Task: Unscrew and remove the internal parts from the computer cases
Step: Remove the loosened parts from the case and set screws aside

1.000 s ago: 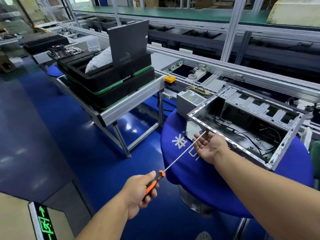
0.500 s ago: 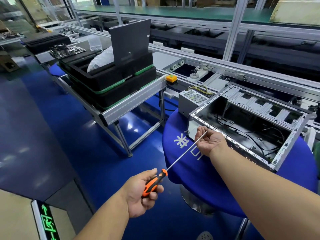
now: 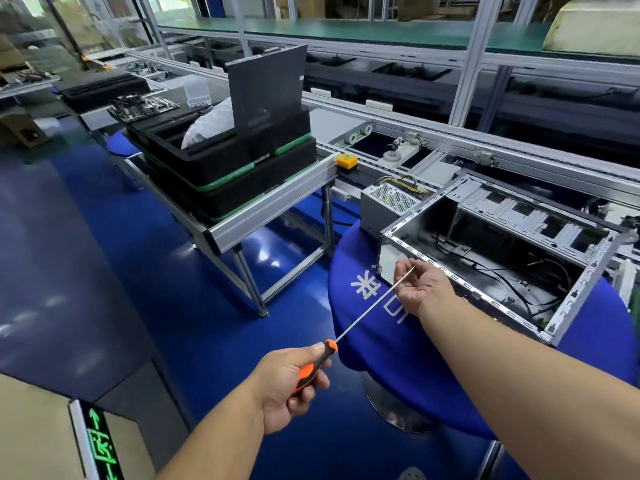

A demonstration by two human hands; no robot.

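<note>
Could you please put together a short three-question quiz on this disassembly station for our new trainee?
1. True or false: the left hand grips the screwdriver by its orange and black handle.
2. Where is the screwdriver's tip? A) inside the computer case; B) at the fingers of the right hand; C) on the floor.
3. Fill in: the case lies open on a round table with a ____ cover.

Key: 1 true; 2 B; 3 blue.
</note>
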